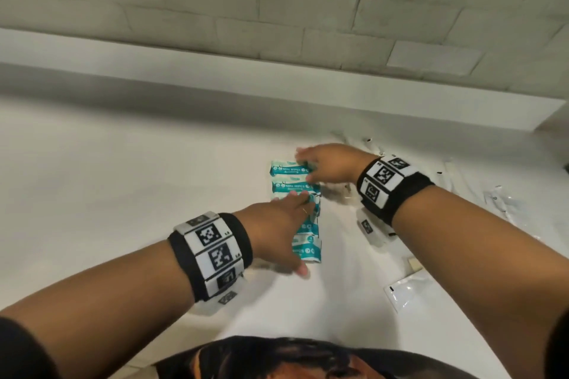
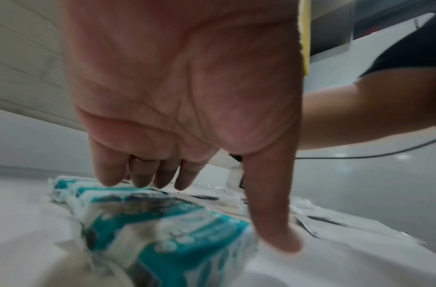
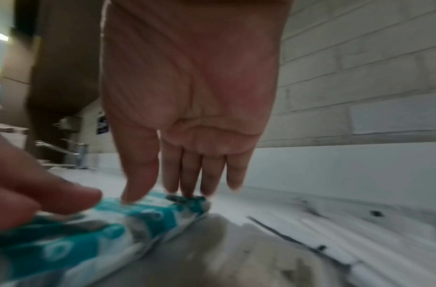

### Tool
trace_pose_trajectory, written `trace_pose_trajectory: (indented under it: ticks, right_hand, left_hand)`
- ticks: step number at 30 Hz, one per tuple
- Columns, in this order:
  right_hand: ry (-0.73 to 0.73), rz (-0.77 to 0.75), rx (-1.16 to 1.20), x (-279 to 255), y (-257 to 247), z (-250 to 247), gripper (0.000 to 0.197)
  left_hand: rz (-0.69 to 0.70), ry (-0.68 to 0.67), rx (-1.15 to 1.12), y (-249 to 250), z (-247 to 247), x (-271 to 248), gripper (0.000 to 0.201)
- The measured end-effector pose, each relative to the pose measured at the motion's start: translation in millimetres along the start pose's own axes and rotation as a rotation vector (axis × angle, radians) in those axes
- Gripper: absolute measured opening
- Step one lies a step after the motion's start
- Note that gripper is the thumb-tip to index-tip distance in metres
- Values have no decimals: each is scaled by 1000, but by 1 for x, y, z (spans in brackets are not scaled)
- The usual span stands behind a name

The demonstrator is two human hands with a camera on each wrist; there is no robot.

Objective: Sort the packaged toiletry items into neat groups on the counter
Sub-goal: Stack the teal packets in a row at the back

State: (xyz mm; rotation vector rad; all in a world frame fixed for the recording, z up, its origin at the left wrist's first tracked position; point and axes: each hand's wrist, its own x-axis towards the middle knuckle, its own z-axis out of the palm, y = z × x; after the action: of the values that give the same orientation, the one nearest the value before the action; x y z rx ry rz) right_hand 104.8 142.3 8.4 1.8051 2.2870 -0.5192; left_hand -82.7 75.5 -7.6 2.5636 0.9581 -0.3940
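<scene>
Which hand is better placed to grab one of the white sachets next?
Probably the right hand. The white sachets and the other white packets lie on the right side of the counter, near that arm. The left hand sits across the teal wipes packs, farther from them.

A pale grey-white brick wall [image 1: 277,3] runs behind the white counter top [image 1: 123,178]; a white ledge-like strip [image 1: 215,77] stands along the foot of that wall. The right wrist view shows a chrome tap-like metal fixture [image 3: 77,153] far off, blurred, and a small dark sign [image 3: 102,124] on the wall behind it. The left wrist view shows a thin black cable [image 2: 371,154] curving across the pale surface; a yellow vertical strip [image 2: 306,35] stands at the top edge.
</scene>
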Motion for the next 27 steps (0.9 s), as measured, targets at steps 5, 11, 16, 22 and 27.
trace_pose_trajectory:
  ticks: [5,11,16,22,27]
  right_hand:
    - [-74,-23,-204,8,-15,-4,53]
    - [-103,31,-214,43,-4,-16,48]
    - [-9,144,-162,94,17,-23,27]
    - [-38,140,-60,151,43,-40,36]
    - [-26,127,-43,178,55,-56,46]
  left_hand:
    - [-1,161,73,0,10,4,91]
    - [-32,159,99,-23,-5,25,86]
    - [-55,170,137,-54,-35,72,76]
    - [-113,217,106,-88,-65,127,46]
    - [-98,228,87,-118,-85,158,42]
